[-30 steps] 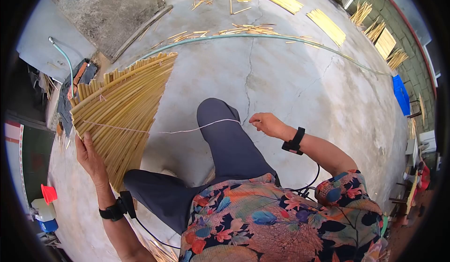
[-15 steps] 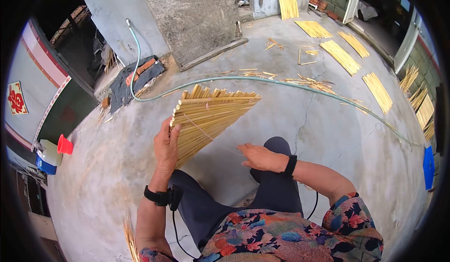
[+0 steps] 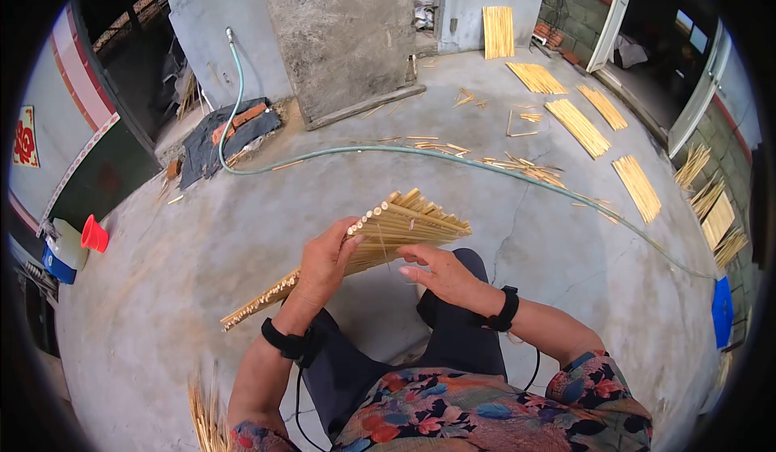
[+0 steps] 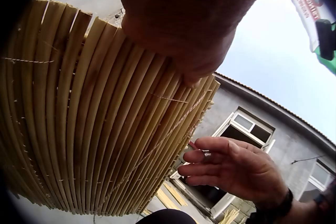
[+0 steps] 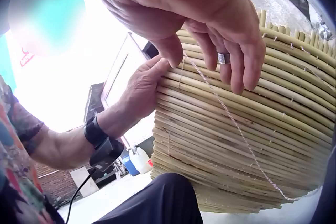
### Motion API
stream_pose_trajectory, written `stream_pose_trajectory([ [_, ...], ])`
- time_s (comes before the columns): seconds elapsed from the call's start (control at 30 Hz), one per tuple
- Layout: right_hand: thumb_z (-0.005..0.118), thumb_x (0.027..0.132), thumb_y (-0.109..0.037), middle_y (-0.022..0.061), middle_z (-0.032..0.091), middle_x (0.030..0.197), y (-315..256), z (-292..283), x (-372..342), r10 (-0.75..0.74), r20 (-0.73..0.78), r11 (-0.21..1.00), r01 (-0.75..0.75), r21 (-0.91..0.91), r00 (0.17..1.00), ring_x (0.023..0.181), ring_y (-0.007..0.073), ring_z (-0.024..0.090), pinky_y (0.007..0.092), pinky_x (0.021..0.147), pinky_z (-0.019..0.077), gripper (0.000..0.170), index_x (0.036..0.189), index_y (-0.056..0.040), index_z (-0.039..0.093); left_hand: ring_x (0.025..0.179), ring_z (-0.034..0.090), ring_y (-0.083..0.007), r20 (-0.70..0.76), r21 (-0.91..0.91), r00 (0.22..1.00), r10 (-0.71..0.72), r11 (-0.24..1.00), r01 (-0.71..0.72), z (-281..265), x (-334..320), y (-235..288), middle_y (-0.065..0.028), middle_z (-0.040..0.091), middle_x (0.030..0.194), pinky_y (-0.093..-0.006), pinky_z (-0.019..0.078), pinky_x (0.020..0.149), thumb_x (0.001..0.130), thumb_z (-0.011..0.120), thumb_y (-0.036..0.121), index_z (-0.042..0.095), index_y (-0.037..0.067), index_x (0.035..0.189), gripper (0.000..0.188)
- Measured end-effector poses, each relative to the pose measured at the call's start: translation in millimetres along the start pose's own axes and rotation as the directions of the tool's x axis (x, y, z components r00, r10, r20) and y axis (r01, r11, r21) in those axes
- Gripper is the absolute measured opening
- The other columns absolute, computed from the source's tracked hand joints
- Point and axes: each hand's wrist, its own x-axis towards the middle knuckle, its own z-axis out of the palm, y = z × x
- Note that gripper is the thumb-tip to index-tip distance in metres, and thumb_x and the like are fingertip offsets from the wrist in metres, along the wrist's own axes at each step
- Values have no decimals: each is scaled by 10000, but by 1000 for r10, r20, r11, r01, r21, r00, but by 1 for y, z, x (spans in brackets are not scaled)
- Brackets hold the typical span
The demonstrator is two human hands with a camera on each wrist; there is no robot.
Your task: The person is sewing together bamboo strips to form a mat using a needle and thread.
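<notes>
A mat of pale stalks (image 3: 428,224) (image 5: 247,142), laid side by side and stitched together with thread, stands tilted above the person's knees. My left hand (image 3: 322,260) (image 5: 137,91) grips its edge, thumb over the near face and fingers behind it. Close to that edge is my right hand (image 3: 446,276) (image 4: 239,174), its fingers extended and thumb held apart, with a ring on one finger. A pink-white string (image 5: 236,116) runs slack across the mat from beside the right thumb. Seen from the left wrist, the left hand (image 4: 178,29) covers the mat's upper corner.
A green hose (image 3: 380,148) curves over the concrete floor ahead. Beyond it lie scattered stalk pieces (image 3: 525,169) and several flat stalk panels (image 3: 578,127). A red bucket (image 3: 94,234) is at the left, a blue container (image 3: 722,311) at the right. Long stalks (image 3: 206,416) lie by the left elbow.
The mat has swung right and turned edge-up in the left hand. My right hand, earlier out to the side pulling the string taut, has come in beside the mat, and the string has slackened.
</notes>
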Motion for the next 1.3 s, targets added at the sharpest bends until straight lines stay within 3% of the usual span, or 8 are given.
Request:
stream_pose_trajectory([
  [0.13, 598, 873, -201, 132, 637, 976, 37, 29, 8, 258, -62, 948, -240, 211, 964, 904, 177, 615, 283, 781, 480, 295, 1072, 16, 576, 784, 622, -205, 47, 15, 999, 12, 1000, -13, 1, -6, 10, -121, 639, 864, -296, 469, 717, 872, 593, 147, 560, 53, 1107, 255],
  [0.3, 561, 906, -214, 45, 635, 913, 14, 36, 1, 155, 173, 898, -211, 385, 973, 817, 90, 568, 243, 736, 468, 269, 993, 40, 583, 852, 617, -325, 128, -12, 992, -19, 1000, 20, 5, -10, 10, -158, 630, 942, -357, 487, 730, 858, 592, 135, 559, 60, 1098, 254],
  [0.47, 520, 930, -202, 30, 604, 817, -1, -4, -24, 227, 248, 584, -335, 740, 942, 689, 90, 571, 235, 650, 468, 216, 962, 2, 586, 829, 603, -285, 115, -3, 993, 0, 1000, 0, 5, -13, 9, -149, 622, 928, -334, 477, 733, 862, 590, 130, 545, 53, 1120, 273],
  [0.63, 515, 927, -167, 16, 575, 792, -25, -46, -55, 279, 300, 741, -404, 537, 912, 623, 93, 544, 234, 577, 448, 163, 968, -31, 597, 893, 604, -336, 62, -11, 998, 15, 1000, -14, 7, -11, 10, -159, 619, 987, -371, 483, 753, 864, 581, 151, 525, 72, 1148, 300],
  [0.7, 548, 907, -115, 18, 578, 764, -45, -54, -60, 17, 170, 951, -68, 303, 985, 593, 81, 539, 207, 506, 411, 151, 1022, -36, 605, 903, 620, -292, 155, 34, 988, -8, 999, 2, 8, -7, 16, -154, 626, 1001, -348, 479, 771, 867, 590, 139, 526, 53, 1159, 311],
  [0.9, 570, 876, -109, 64, 569, 799, -75, -35, -61, -355, 239, 933, 357, 35, 904, 661, 218, 580, 291, 543, 456, 127, 988, -53, 586, 968, 582, -331, 274, 4, 961, 38, 999, -40, 28, -5, 17, -143, 602, 1096, -372, 470, 811, 851, 602, 168, 502, 67, 1199, 376],
  [1.13, 562, 882, -108, 77, 561, 784, -83, -21, -57, -293, 236, 941, 236, 243, 926, 653, 241, 584, 311, 556, 457, 142, 1012, -56, 591, 1019, 563, -325, 149, 113, 960, 239, 960, -257, 31, -3, 17, -127, 569, 1157, -380, 458, 840, 837, 591, 114, 487, 66, 1199, 379],
  [1.3, 553, 890, -106, 81, 573, 795, -90, -21, -57, -276, 200, 941, 223, 254, 940, 654, 240, 579, 312, 574, 459, 155, 1027, -52, 598, 969, 584, -290, 148, -120, 778, 611, 791, -599, 15, -27, 47, -110, 595, 1101, -373, 471, 806, 733, 589, -25, 551, 74, 1129, 410],
])
